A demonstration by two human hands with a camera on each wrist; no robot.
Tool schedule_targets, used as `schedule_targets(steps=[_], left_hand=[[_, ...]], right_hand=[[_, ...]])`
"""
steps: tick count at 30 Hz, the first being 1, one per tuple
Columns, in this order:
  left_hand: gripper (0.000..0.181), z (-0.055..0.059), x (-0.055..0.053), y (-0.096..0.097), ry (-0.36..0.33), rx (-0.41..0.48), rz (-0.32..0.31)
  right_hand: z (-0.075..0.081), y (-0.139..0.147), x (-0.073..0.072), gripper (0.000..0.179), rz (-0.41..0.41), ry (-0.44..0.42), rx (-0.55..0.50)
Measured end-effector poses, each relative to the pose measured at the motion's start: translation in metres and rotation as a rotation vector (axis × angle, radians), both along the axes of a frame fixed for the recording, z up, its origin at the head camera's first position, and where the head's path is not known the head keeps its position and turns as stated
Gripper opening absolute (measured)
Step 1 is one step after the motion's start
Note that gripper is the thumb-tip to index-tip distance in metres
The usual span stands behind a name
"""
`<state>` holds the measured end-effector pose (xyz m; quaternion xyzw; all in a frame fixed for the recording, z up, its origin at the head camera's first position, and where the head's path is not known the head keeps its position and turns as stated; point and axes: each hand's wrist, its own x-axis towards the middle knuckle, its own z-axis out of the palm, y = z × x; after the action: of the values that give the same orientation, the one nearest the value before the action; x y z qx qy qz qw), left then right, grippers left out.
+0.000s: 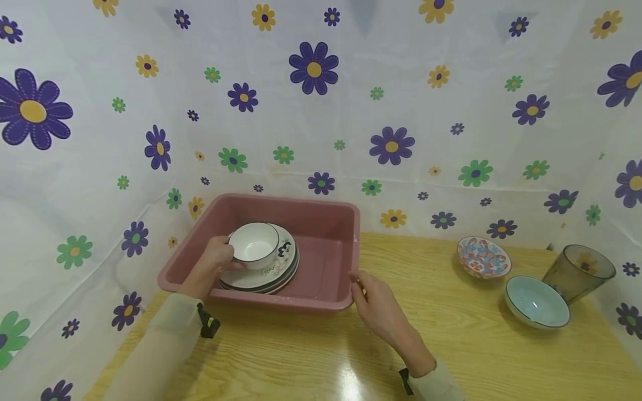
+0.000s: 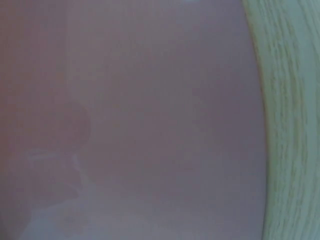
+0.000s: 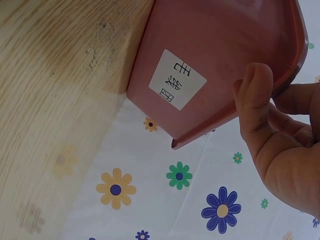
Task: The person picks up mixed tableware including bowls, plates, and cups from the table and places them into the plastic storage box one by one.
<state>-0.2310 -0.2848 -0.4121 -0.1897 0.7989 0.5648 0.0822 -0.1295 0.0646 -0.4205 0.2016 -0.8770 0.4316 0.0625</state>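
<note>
A white bowl [image 1: 254, 243] with a dark rim sits on a stack of plates [image 1: 273, 273] at the left inside a pink plastic basin [image 1: 321, 303]. My left hand [image 1: 217, 260] grips the bowl by its left side, thumb near the front. The left wrist view is filled by the basin's wall [image 2: 165, 120], with the hand and bowl out of sight. My right hand [image 1: 373, 301] holds the basin's rim at the front right corner. Seen from the right wrist, this hand [image 3: 280, 135] has its fingers bent about the rim, near a white label [image 3: 177, 80] with handwritten characters.
To the right on the wooden table [image 1: 426, 334] stand a patterned red-and-blue bowl [image 1: 484, 258], a pale blue bowl [image 1: 536, 302] and a tinted glass [image 1: 577, 273]. A flower-print sheet [image 1: 281, 122] rises behind the table and along both sides.
</note>
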Motion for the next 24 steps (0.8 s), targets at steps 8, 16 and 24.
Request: schedule_targets(steps=[8, 16, 24], left_hand=[[0.050, 0.002, 0.001, -0.002, -0.023, 0.028, 0.006], [0.049, 0.003, 0.002, -0.005, -0.014, 0.005, 0.009], [0.040, 0.006, 0.006, -0.015, 0.025, -0.035, -0.107]], right_hand=[[-0.001, 0.001, 0.000, 0.027, 0.004, 0.013, -0.002], [0.000, -0.001, -0.002, 0.026, -0.003, 0.033, 0.001], [-0.002, -0.001, -0.002, 0.025, -0.009, 0.043, -0.009]])
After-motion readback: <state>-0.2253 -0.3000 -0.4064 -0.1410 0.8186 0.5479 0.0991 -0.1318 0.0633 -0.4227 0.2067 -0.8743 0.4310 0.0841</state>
